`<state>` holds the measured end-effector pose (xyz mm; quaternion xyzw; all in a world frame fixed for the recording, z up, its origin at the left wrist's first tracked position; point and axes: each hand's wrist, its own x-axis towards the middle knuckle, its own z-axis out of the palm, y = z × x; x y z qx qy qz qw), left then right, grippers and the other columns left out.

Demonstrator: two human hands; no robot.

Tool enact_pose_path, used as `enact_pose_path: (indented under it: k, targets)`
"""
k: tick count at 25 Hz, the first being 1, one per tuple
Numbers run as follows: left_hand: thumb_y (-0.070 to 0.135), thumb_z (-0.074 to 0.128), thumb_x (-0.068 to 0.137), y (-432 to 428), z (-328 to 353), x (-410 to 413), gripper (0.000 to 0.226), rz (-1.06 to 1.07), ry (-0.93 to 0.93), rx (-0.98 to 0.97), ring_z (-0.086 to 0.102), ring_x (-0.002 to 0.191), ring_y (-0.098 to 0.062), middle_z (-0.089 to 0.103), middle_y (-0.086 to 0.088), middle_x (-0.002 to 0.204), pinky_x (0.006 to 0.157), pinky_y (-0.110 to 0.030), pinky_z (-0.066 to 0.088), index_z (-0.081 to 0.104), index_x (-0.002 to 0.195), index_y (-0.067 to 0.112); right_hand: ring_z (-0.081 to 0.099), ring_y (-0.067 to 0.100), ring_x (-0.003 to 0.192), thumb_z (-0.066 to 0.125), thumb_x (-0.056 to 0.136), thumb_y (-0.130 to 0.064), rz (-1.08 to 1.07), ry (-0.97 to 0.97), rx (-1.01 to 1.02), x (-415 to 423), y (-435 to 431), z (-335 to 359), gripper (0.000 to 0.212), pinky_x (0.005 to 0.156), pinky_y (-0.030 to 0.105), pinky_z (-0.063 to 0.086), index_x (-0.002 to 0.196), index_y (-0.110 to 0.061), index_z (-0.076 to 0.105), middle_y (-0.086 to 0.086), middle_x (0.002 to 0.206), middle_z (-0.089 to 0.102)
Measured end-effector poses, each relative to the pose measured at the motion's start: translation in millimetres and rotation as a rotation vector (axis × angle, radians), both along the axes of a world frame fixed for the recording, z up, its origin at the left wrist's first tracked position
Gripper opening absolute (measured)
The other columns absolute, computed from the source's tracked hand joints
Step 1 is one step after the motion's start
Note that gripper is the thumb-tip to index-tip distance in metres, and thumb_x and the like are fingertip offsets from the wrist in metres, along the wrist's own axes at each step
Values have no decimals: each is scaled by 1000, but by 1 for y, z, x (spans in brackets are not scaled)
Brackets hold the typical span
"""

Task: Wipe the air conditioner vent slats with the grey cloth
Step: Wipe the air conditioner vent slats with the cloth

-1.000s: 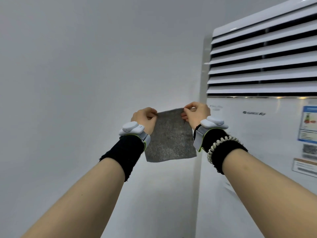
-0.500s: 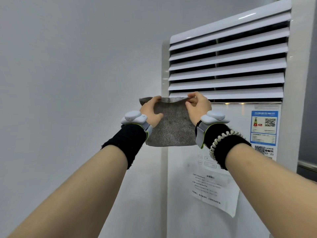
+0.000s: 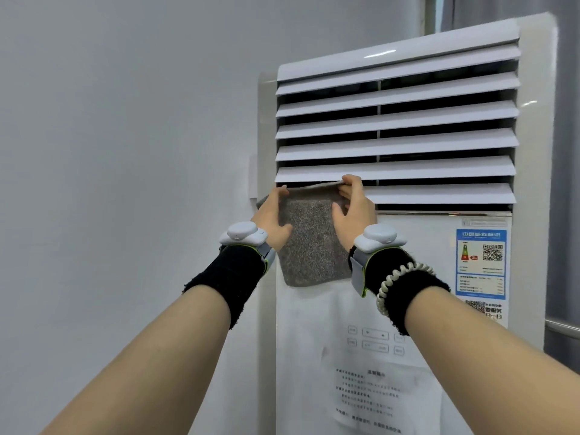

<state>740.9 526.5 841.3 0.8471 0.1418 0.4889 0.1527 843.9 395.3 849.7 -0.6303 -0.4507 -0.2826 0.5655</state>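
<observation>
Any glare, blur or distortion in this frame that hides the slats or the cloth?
Head view: small glare streak on the top slat, lighting otherwise even. Head view: cloth texture reads clearly. Head view: notice text is too soft to read.

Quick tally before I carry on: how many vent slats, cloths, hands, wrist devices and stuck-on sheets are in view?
Vent slats: 7
Grey cloth: 1
Hands: 2
White wrist devices: 2
Blue label: 1
Paper notice: 1
Total: 14
</observation>
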Motion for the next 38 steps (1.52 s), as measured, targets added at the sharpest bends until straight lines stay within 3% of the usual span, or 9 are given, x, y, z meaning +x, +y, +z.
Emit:
enact_pose_path:
  k: [4,8,11,17,25,32,38]
  targets:
    - [4,58,75,16,-7,21,54,5,-42,147,41,130,-25,36,-5,149,100,-31,37,46,126,17,60,33,104,54,86,-12,-308,-186,-103,3,12,0,40,82,41,51,124,-9,39,13,114,64]
    - [13,59,79,17,-7,25,48,96,-106,279,45,124,-30,44,-11,139,98,-41,45,50,126,12,56,31,103,58,84,-16,-460,-291,-126,1,18,4,38,86,40,45,119,-11,44,10,108,65]
    - [16,58,81,20,-1,24,46,155,-77,379,45,123,-34,51,-15,133,110,-45,33,52,126,9,51,28,111,57,84,-26,-609,-445,-262,3,26,6,35,96,42,36,116,-14,48,6,111,66]
    - [11,52,82,24,14,25,47,213,33,512,44,124,-28,54,-11,133,106,-35,29,50,129,8,43,24,128,45,93,-23,-547,-577,-439,5,56,8,46,111,36,24,138,-15,37,5,141,48]
    - [21,39,97,20,20,41,28,334,29,503,57,109,-21,63,-1,117,72,-32,45,55,120,18,49,22,127,41,98,-19,-572,-561,-433,24,58,16,35,109,34,30,132,-14,48,5,135,57]
    - [19,38,97,-2,18,56,28,353,21,484,58,110,-22,64,-1,120,75,-34,47,56,119,17,50,22,128,43,97,-14,-557,-571,-423,37,36,16,35,110,34,32,130,-11,51,7,134,59]
    - [21,32,100,-35,18,81,33,360,43,520,45,129,-15,51,4,140,93,-30,43,47,130,21,49,21,130,42,97,-11,-576,-575,-433,59,0,16,36,111,34,32,132,-12,49,6,137,56]
